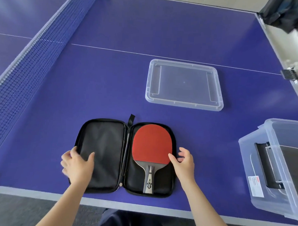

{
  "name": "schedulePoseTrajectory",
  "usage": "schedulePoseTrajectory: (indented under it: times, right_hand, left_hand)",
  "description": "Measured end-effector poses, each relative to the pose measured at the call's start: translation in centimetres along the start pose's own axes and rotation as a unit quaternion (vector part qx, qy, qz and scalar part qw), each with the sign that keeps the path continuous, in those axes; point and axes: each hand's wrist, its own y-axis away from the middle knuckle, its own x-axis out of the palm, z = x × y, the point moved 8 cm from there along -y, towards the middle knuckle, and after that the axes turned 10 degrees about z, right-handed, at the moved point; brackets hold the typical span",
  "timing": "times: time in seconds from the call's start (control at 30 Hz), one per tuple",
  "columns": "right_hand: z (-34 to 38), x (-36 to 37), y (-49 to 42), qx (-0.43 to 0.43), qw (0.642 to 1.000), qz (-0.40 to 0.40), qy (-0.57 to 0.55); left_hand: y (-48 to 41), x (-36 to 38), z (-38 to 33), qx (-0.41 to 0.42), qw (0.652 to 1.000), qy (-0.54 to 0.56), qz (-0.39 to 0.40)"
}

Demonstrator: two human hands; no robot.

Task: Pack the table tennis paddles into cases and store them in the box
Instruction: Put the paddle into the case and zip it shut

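My left grip pinches the near left edge of the open black paddle case, thumb on the lining and fingers round the rim. The red-faced table tennis paddle lies in the case's right half, handle toward me. My right grip sits at the case's right edge, thumb tip against the rubber; I cannot tell if it grasps anything. On the blue table, a clear lid lies farther off, and the clear storage box stands to the right.
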Motion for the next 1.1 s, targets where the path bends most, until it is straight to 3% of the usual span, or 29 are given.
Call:
schedulePoseTrajectory:
  times: [0.13,0.27,0.37,0.43,0.6,0.67,0.77,0.9,0.97,1.1]
  right_hand:
    - [-0.9,-0.9,1.1,0.005,1.0,-0.01,-0.01]
    - [-0.5,-0.8,1.9,-0.008,1.0,-0.023,-0.01]
    - [1.3,0.0,2.7,-0.044,0.999,-0.021,-0.005]
    - [3.6,1.5,3.5,-0.065,0.997,0.017,-0.027]
    - [11.2,7.6,6.4,-0.084,0.968,0.214,-0.096]
    - [12.7,8.5,7.1,-0.08,0.958,0.246,-0.121]
    - [12.4,7.3,7.1,-0.08,0.97,0.209,-0.095]
    - [9.6,2.9,5.8,-0.058,0.993,0.078,-0.063]
    - [8.0,1.1,5.1,-0.042,0.997,0.042,-0.049]
    - [3.6,-0.3,3.5,0.004,0.999,0.011,-0.036]
  left_hand:
    - [-1.5,-1.3,5.5,-0.119,0.99,-0.018,0.07]
    - [-2.0,-1.7,5.9,-0.063,0.989,0.021,0.131]
    - [-0.5,-3.9,4.3,-0.033,0.973,0.18,0.139]
    - [2.2,-4.9,1.5,0.025,0.951,0.248,0.182]
    - [11.5,-3.3,-6.7,0.252,0.933,0.097,0.239]
    - [14.5,-1.4,-9.3,0.3,0.921,0.051,0.244]
    - [16.7,0.5,-11.4,0.328,0.912,0.043,0.244]
    - [18.0,3.6,-12.2,0.355,0.865,0.067,0.348]
    - [15.9,3.7,-11.3,0.317,0.882,0.111,0.331]
    - [9.5,3.6,-8.3,0.165,0.935,0.17,0.266]
